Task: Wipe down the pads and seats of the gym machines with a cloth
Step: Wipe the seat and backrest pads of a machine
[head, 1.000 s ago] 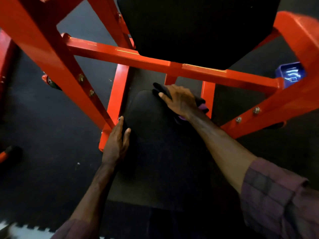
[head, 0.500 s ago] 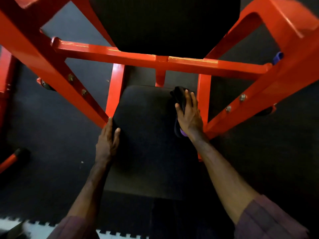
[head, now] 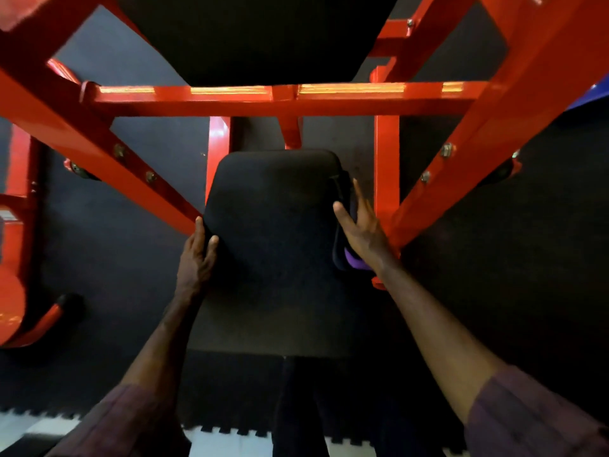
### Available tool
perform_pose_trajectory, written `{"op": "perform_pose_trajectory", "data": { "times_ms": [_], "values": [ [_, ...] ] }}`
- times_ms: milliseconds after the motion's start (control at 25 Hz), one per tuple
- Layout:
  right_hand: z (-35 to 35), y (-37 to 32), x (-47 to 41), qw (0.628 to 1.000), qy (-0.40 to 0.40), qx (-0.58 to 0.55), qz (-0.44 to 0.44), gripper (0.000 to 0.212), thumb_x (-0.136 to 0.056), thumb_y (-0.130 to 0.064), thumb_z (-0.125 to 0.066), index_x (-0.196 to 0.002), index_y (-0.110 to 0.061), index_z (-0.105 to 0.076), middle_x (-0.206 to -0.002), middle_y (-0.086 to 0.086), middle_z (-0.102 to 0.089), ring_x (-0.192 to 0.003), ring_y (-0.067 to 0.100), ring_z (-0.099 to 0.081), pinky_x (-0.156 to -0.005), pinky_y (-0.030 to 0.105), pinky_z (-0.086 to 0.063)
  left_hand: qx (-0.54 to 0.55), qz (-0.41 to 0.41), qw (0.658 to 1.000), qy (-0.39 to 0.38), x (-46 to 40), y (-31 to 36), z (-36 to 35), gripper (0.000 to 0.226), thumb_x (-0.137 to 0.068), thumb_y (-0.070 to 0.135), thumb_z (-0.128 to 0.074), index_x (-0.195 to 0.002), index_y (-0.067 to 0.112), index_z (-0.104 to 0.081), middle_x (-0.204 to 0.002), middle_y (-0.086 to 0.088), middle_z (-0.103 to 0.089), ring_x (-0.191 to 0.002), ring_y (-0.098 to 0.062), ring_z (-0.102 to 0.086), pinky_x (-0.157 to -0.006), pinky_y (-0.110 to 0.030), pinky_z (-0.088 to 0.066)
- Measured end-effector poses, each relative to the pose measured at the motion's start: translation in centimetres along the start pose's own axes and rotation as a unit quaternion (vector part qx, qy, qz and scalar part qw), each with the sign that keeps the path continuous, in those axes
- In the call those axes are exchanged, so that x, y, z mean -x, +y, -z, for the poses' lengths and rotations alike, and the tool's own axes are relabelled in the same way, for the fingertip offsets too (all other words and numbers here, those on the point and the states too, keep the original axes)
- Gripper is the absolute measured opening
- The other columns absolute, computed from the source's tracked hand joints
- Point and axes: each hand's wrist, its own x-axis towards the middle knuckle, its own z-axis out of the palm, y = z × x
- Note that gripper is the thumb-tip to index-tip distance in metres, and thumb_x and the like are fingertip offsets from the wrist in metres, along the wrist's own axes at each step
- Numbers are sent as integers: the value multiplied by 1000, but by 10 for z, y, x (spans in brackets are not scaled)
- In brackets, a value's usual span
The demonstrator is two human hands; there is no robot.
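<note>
Two hands on one seat, cloth at its right edge.

Right hand [head: 362, 229], fingers straight, presses the dark cloth [head: 342, 225] (purple patch showing) flat against the seat [head: 273, 245] at its right edge, likely wiping the side. Left hand [head: 197, 258], fingers relaxed, rests on the left edge, probably bracing under the red frame [head: 280, 97].

Most of the dark cloth [head: 342, 225] is covered by the right hand [head: 364, 230]; only a dark edge and a purple corner are seen, so the grip cannot be made out. The back pad [head: 257, 37] is cut off by the top edge. The seat [head: 273, 245] fades into shadow at its near end. The orange frame [head: 283, 95] is blurred at the upper corners and cut by both sides. A blue object [head: 593, 94] at the right edge cannot be identified.
</note>
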Motion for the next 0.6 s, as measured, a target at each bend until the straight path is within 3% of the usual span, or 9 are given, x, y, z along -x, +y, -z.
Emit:
{"op": "perform_pose_trajectory", "data": {
  "times_ms": [120,200,360,440,560,600],
  "values": [
    [-3,-10,-38,1000,1,-12,0,76,-107,-55,-50,-169,-24,-19,-174,5,-22,-160,20,-19,-129,34,-16,7,-10,1000,-16,-1,-2,4,66,-112,45,-42,-169,29,-12,-168,-13,-32,-154,-30,-32,-121,-34,-24],
    [-3,-7,-34,999,21,-26,7,74,-106,-55,-51,-168,-24,-24,-173,4,-26,-159,17,-22,-129,33,-18,9,-11,1000,-15,0,-3,5,67,-112,46,-43,-169,29,-12,-169,-11,-31,-154,-28,-31,-120,-33,-23],
    [-8,34,67,994,86,-37,48,64,-108,-38,-59,-163,-13,-37,-168,1,-36,-153,-1,-23,-125,12,-12,15,-25,999,-30,0,-2,8,69,-112,43,-45,-169,25,-12,-169,-11,-32,-154,-27,-31,-114,-27,-23],
    [-9,44,78,994,93,-32,40,65,-107,-37,-60,-161,-10,-39,-166,4,-39,-148,-4,-24,-120,6,-12,7,-42,998,-44,-2,0,14,68,-111,44,-48,-169,28,-16,-168,-7,-35,-154,-26,-33,-115,-26,-24],
    [-9,30,36,996,71,-34,29,73,-104,-54,-56,-163,-14,-37,-168,5,-38,-156,12,-30,-130,28,-19,20,-104,991,-76,4,-7,26,61,-109,44,-52,-163,50,-22,-160,24,-44,-149,-9,-37,-120,-22,-32],
    [-6,24,28,996,74,-25,31,72,-105,-52,-55,-164,-16,-35,-170,5,-35,-158,16,-28,-131,32,-18,22,-106,991,-84,7,-10,28,63,-110,43,-52,-164,48,-20,-164,22,-40,-150,-9,-35,-123,-27,-31]
  ]
}}
